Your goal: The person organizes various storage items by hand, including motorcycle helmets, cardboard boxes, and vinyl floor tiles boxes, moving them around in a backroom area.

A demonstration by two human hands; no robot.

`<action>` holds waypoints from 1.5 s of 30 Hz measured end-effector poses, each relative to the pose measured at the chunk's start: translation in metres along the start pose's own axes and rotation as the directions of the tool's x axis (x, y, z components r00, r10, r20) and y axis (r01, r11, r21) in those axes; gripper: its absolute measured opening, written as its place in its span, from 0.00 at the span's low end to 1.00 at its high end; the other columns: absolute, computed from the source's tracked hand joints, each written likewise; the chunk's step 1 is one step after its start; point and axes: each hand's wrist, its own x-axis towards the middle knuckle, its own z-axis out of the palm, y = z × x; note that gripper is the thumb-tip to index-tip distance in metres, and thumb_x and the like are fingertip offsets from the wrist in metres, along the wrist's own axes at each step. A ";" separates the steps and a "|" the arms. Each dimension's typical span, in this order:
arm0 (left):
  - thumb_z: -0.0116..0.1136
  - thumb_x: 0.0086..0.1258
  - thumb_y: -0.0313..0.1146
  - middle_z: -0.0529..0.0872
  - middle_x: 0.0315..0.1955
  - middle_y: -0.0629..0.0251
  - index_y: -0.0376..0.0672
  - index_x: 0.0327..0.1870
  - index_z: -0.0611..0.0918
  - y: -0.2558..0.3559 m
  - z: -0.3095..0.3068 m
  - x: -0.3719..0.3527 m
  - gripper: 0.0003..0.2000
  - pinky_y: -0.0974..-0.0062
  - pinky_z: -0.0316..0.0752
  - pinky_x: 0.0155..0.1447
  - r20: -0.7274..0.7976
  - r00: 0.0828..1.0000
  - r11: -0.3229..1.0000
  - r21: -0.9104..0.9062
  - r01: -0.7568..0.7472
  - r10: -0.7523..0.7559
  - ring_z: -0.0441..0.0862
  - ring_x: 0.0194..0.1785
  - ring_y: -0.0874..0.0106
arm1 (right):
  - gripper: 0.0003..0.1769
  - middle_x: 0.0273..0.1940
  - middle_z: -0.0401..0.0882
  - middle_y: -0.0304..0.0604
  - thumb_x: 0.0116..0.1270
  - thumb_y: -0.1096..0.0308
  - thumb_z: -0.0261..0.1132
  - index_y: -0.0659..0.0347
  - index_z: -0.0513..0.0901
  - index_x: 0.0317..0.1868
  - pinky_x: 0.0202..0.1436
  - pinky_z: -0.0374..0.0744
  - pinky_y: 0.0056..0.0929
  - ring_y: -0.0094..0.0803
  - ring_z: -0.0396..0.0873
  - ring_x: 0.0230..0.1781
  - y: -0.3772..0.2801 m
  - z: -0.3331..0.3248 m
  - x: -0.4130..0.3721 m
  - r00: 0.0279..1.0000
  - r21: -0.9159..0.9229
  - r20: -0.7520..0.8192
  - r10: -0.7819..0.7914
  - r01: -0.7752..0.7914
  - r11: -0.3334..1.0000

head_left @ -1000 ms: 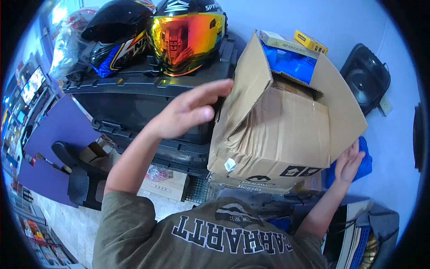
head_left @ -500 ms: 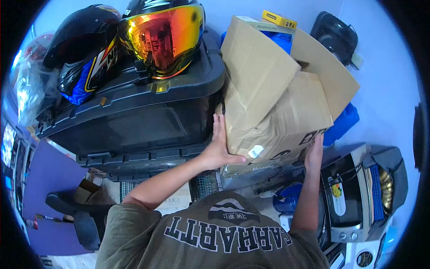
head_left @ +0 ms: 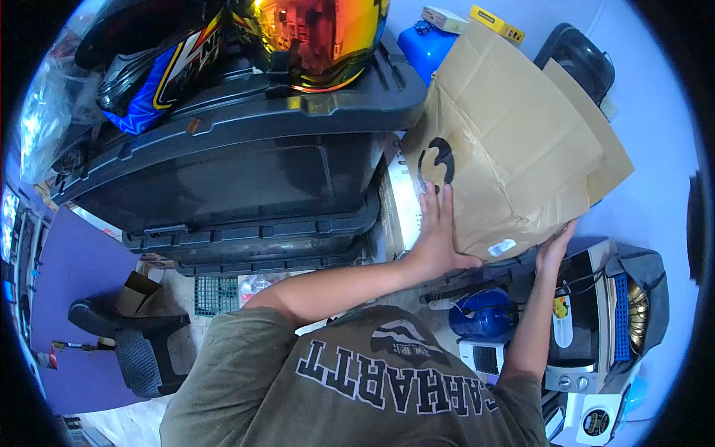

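Observation:
A large brown cardboard box (head_left: 514, 156) with its top flaps up is tilted between my two hands. My left hand (head_left: 438, 235) presses on its left side, fingers spread below a black printed mark and thumb along the lower edge. Under the right lower corner, my right hand (head_left: 555, 249) supports the box, with its fingers partly hidden behind the cardboard. A small white label (head_left: 501, 247) sits near the bottom edge. The inside of the box is out of sight.
Left of the box stands a black storage bin (head_left: 246, 179) with a visored helmet (head_left: 328, 45) on its lid. A toaster oven (head_left: 577, 328) is at the right. Behind the box are a blue container (head_left: 426, 48) and a yellow box (head_left: 497, 24).
The cardboard box has turned and shifted right, away from the black bin, and its black mark now faces me on the left side. Both hands moved right with it.

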 end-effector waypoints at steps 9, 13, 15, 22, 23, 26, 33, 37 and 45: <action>0.79 0.42 0.45 0.35 0.72 0.39 0.32 0.71 0.31 -0.036 -0.019 0.002 0.68 0.62 0.40 0.77 -0.082 0.987 0.989 0.075 -0.129 0.135 0.36 0.76 0.52 | 0.39 0.69 0.56 0.44 0.73 0.40 0.45 0.60 0.54 0.72 0.71 0.57 0.34 0.35 0.57 0.69 0.029 -0.012 0.025 0.972 -0.294 0.215 0.096 -0.030 0.955; 0.77 0.47 0.35 0.43 0.73 0.46 0.36 0.71 0.29 -0.042 -0.009 -0.021 0.65 0.67 0.51 0.74 -0.054 0.997 0.969 -0.238 -0.063 0.052 0.52 0.74 0.60 | 0.46 0.72 0.49 0.55 0.70 0.45 0.55 0.67 0.44 0.73 0.74 0.48 0.33 0.41 0.47 0.74 -0.005 -0.006 0.007 0.895 -0.436 0.435 0.100 0.112 0.893; 0.74 0.50 0.31 0.45 0.73 0.46 0.38 0.71 0.27 -0.031 0.005 -0.031 0.64 0.69 0.53 0.73 -0.089 0.995 0.992 -0.115 -0.057 0.047 0.55 0.72 0.60 | 0.51 0.71 0.53 0.57 0.64 0.42 0.61 0.67 0.46 0.72 0.74 0.52 0.35 0.45 0.52 0.73 -0.025 -0.007 0.002 0.898 -0.561 0.412 0.153 0.117 0.819; 0.68 0.60 0.35 0.57 0.70 0.48 0.40 0.74 0.35 -0.037 0.036 -0.030 0.53 0.70 0.57 0.71 -0.348 0.937 0.986 -0.163 -0.018 -0.040 0.60 0.70 0.62 | 0.61 0.68 0.59 0.62 0.55 0.46 0.71 0.67 0.40 0.73 0.71 0.60 0.40 0.50 0.60 0.69 0.008 -0.008 -0.002 0.861 -0.276 0.505 0.068 0.086 0.957; 0.65 0.63 0.32 0.58 0.69 0.48 0.40 0.74 0.36 -0.032 0.035 -0.031 0.50 0.70 0.57 0.71 -0.365 0.929 0.993 -0.116 0.014 -0.056 0.61 0.70 0.62 | 0.62 0.68 0.58 0.63 0.54 0.46 0.71 0.67 0.39 0.73 0.71 0.60 0.40 0.50 0.59 0.70 0.011 -0.006 -0.003 0.865 -0.409 0.495 0.080 0.150 0.900; 0.63 0.63 0.29 0.58 0.69 0.49 0.40 0.74 0.37 -0.013 0.037 -0.041 0.48 0.71 0.57 0.71 -0.350 0.922 0.970 -0.227 0.089 -0.166 0.61 0.69 0.63 | 0.62 0.69 0.53 0.64 0.53 0.46 0.72 0.67 0.40 0.73 0.72 0.58 0.39 0.50 0.56 0.71 0.014 -0.015 -0.002 0.861 -0.506 0.504 0.068 0.230 0.831; 0.64 0.59 0.25 0.53 0.72 0.48 0.37 0.73 0.46 -0.039 0.063 -0.127 0.45 0.66 0.54 0.73 -0.220 0.970 0.987 0.090 0.130 -0.108 0.57 0.72 0.57 | 0.39 0.59 0.72 0.55 0.59 0.55 0.70 0.66 0.65 0.64 0.63 0.70 0.35 0.42 0.72 0.62 0.079 -0.137 -0.086 0.824 -0.337 0.465 0.325 -0.175 0.925; 0.68 0.59 0.40 0.58 0.69 0.43 0.33 0.72 0.51 -0.116 0.082 -0.235 0.46 0.67 0.59 0.71 0.134 0.888 0.874 0.291 0.389 -0.439 0.61 0.71 0.55 | 0.26 0.51 0.79 0.47 0.63 0.57 0.69 0.65 0.74 0.54 0.57 0.75 0.31 0.32 0.77 0.54 0.085 -0.224 -0.132 0.747 -0.310 0.401 0.530 -0.434 0.846; 0.62 0.58 0.60 0.72 0.61 0.44 0.36 0.68 0.63 -0.284 0.047 -0.297 0.44 0.62 0.65 0.67 0.600 0.410 0.726 0.575 0.377 -0.687 0.71 0.64 0.52 | 0.27 0.48 0.80 0.47 0.62 0.53 0.67 0.62 0.76 0.55 0.52 0.76 0.33 0.36 0.80 0.49 0.032 -0.245 -0.170 0.700 -0.807 0.209 0.683 -0.271 0.524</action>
